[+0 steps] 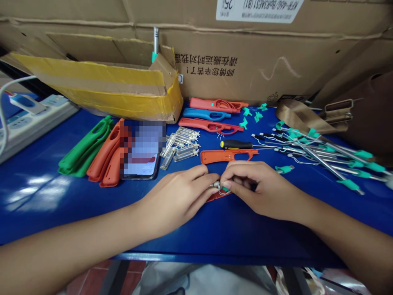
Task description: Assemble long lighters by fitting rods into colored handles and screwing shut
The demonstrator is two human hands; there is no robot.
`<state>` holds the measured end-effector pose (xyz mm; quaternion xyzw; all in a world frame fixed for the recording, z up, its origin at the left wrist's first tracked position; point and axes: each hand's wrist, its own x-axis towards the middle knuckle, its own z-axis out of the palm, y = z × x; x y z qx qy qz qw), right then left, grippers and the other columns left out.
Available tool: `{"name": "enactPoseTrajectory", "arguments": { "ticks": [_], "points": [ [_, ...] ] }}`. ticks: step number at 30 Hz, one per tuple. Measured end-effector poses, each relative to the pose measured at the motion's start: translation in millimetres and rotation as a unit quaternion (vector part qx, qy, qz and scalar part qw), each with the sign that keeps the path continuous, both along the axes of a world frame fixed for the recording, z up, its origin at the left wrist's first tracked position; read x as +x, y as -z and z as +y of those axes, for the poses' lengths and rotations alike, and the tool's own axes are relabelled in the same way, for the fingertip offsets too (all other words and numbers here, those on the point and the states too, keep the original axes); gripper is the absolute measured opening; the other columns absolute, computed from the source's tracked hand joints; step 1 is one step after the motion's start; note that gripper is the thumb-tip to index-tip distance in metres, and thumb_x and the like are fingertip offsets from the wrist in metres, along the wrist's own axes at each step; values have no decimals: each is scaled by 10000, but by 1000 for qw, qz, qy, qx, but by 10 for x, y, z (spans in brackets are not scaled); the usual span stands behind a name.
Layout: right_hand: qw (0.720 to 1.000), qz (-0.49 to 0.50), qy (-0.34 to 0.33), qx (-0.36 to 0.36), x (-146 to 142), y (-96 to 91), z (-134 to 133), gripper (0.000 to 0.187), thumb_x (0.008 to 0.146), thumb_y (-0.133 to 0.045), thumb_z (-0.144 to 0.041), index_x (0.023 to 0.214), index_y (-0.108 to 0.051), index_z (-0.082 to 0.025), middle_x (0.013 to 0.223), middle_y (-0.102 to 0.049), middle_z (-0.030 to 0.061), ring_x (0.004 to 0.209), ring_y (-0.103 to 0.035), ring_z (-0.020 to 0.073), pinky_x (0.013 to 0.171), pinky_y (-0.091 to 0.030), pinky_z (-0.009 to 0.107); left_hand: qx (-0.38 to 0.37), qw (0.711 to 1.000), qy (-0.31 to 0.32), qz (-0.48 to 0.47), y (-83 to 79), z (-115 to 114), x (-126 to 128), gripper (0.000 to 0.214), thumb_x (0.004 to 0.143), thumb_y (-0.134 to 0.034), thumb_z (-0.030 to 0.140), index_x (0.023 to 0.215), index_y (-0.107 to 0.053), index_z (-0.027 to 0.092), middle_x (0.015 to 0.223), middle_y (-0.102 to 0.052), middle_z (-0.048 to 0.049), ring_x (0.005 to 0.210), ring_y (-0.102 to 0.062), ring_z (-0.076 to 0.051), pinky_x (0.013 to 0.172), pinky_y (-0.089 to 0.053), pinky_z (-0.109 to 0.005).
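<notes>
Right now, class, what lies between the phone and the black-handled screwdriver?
The head view shows a heap of small clear parts on the blue table, between the phone and the screwdriver.

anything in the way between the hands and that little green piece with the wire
Nothing visible. The left hand and right hand both pinch the green piece at their fingertips, just above a red shell lying on the blue table.

Small assy workshop, manual bench. Evidence: blue worktable [215,233] w/ batched plastic parts: green shells [84,149], orange shells [104,157], metal rods [331,157] w/ teal fittings. Screwdriver [236,144], red shell half [215,197] + wired part [221,187] in work, cardboard cartons [276,61] behind, power strip [33,116].
</notes>
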<state>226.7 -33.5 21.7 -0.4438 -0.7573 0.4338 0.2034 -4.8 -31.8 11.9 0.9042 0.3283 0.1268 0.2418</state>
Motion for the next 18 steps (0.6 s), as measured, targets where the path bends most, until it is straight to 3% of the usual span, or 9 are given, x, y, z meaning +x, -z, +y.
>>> {"name": "enactPoseTrajectory", "arguments": {
  "ticks": [5,11,18],
  "points": [
    [999,-10,37,-17,9,-7,10,179,955,-591,-272,835,-699,-195,662,-526,-31,537,-427,93,466,-333,227,0,999,-39,-23,-51,-3,-7,285,1054,-527,300,1305,-598,184,1107,-665,-71,960,-691,-203,816,-563,-319],
    [999,-6,47,24,29,2,38,149,939,-631,-262,865,-745,-199,681,-558,-22,553,-443,89,470,-332,223,-24,995,-65,-75,-57,11,-2,97,1021,-581,239,1045,-657,184,987,-699,-35,898,-682,-172,816,-550,-280],
    [998,0,44,45,33,6,19,148,943,-627,-241,870,-749,-202,703,-597,-19,577,-461,90,507,-353,228,-64,990,-72,-102,-11,8,-7,84,1026,-584,236,1048,-647,185,968,-672,-7,870,-655,-136,770,-503,-250]
  ]
}}
